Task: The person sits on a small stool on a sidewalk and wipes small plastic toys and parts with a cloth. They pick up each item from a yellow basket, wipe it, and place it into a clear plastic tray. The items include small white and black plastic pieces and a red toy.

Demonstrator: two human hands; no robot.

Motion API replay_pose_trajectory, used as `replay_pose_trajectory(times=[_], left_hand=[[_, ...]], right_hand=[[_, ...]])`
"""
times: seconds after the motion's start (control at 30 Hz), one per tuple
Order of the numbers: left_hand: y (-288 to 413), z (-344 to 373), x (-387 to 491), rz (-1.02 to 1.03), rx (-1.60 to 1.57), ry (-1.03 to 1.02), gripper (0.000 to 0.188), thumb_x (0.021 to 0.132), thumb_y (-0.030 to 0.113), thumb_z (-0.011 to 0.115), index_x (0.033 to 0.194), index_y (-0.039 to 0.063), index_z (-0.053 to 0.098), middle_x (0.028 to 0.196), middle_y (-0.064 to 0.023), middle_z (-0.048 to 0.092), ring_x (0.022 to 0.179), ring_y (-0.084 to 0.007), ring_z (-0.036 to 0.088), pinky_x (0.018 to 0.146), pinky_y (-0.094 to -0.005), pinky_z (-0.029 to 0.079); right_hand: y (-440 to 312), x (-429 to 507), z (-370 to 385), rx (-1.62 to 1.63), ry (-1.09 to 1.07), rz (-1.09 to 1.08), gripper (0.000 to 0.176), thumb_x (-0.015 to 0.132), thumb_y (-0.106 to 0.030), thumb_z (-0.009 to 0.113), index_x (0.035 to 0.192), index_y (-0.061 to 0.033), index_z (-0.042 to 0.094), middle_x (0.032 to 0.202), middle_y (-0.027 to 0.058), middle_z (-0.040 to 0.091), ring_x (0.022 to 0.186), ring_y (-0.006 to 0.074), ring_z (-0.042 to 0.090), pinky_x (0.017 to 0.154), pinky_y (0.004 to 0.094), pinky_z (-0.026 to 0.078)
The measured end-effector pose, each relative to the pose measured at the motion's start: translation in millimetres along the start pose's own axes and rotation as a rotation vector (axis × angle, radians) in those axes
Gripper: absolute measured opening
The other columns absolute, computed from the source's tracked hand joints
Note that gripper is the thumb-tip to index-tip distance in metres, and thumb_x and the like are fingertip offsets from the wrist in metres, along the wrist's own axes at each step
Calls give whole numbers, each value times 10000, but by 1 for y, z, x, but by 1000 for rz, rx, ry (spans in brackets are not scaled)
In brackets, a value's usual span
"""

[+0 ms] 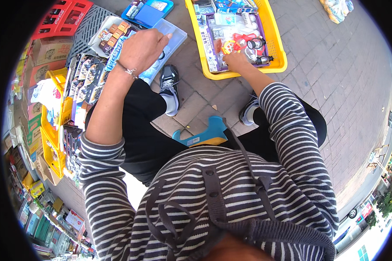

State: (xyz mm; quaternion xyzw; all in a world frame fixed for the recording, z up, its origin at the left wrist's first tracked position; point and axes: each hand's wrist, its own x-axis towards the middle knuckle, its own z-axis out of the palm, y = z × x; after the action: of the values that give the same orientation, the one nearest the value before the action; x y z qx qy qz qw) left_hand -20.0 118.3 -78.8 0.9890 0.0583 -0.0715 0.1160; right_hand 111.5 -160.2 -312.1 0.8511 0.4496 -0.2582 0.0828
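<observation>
My left hand (142, 49) is held back-up over a translucent plastic box (174, 34). Its fingers are curled under and mostly hidden, with a small dark round item (161, 55) beside them. A blue-and-white printed package (116, 53) lies next to its wrist. Inside the front part of a yellow plastic basket (211, 77) is my right hand (236, 62), against a round yellow-and-red toy (230, 47). Its fingertips are hidden, so a grip cannot be told. Red plastic pieces, clear packages and black-capped clear items (264, 60) lie close to it.
Boxed goods (85, 78) and a carton of small brown boxes (114, 34) stand at left, near stacked yellow baskets (54, 130). A red bottle crate (60, 18) is at upper left. Between my legs is a blue-and-yellow stool (204, 133). A filled plastic bag (337, 11) lies on the paving.
</observation>
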Motion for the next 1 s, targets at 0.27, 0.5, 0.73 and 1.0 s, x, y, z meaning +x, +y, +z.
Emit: replay_pose_trajectory(times=[0.27, 0.5, 0.73, 1.0], left_hand=[[43, -25, -3, 196, -208, 104, 443, 949, 441, 543, 830, 41, 690, 792, -169, 657, 758, -350, 644, 683, -445, 507], [39, -35, 32, 200, -201, -58, 458, 852, 342, 714, 1180, 31, 637, 1085, -172, 679, 1012, -315, 656, 838, -387, 524], [101, -45, 38, 382, -1180, -348, 655, 778, 267, 828, 1306, 9, 540, 1197, -148, 608, 1043, -197, 632, 862, -304, 532], [124, -49, 8, 316, -1092, 24, 520, 754, 150, 829, 1170, 7, 553, 1060, -67, 618, 1049, -180, 614, 870, -331, 527]], right_hand=[[9, -2, -3, 23, 41, -3, 219, 812, -175, 679, 1011, -82, 686, 996, 124, 712, 949, 295, 695, 805, 428, 555], [26, -59, -162, 961, 120, -6, 422, 750, -262, 816, 1089, -38, 702, 987, 81, 704, 840, 167, 666, 768, 313, 521], [-30, -198, -274, 1494, 503, -219, 352, 818, -139, 786, 1140, -41, 679, 975, 38, 680, 877, 105, 640, 765, 244, 536], [-30, -221, -276, 2051, 613, -395, 353, 870, -168, 738, 1165, -20, 612, 1037, 56, 631, 957, 137, 625, 836, 287, 548]])
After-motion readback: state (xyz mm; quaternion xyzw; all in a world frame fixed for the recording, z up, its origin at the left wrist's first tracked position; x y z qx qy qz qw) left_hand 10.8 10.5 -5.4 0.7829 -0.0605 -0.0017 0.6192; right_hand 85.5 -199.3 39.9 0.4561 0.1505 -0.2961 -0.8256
